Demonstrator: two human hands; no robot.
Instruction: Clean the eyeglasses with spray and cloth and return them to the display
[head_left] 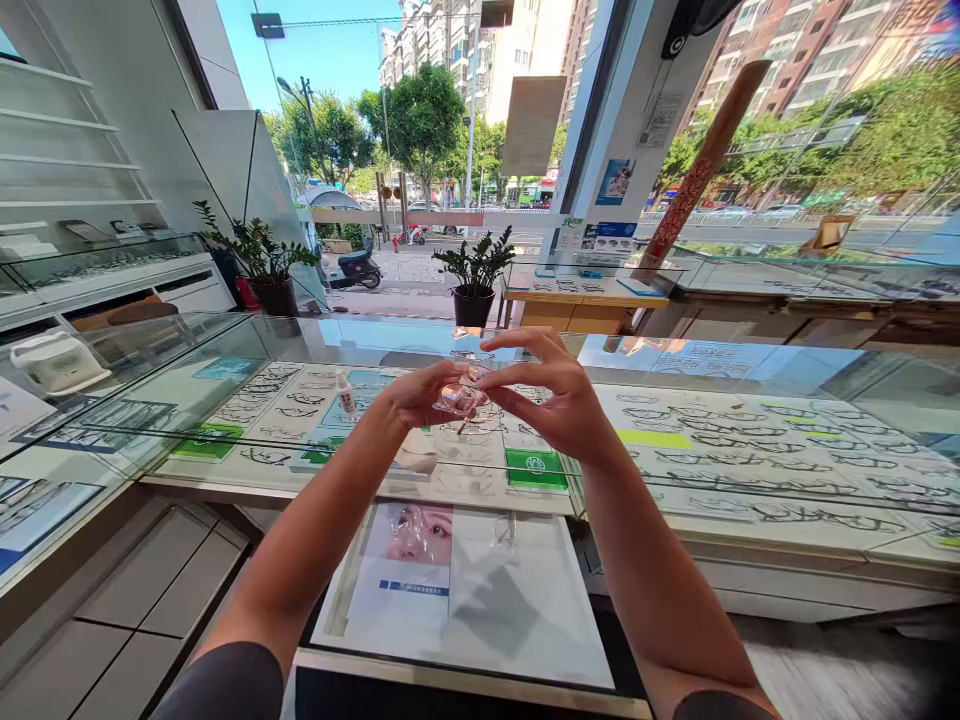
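Above the glass counter, my left hand (424, 397) grips a pair of eyeglasses (459, 400) with a clear, pinkish rim, its fingers wrapped around the near side. From the other side, my right hand (551, 392) pinches the glasses between thumb and fingertips, with another finger raised. My fingers hide part of the frame. Below the hands, a pale cloth (417, 458) lies on the counter. A small white spray bottle (345, 393) stands left of my left hand.
The glass display counter (540, 350) holds rows of spectacles (780, 435) and green boxes (535, 467). Nearer me, a pulled-out white drawer (540, 640) contains a printed sheet (405, 590) and clear plastic-looking pieces. Potted plants (472, 305) stand behind the counter.
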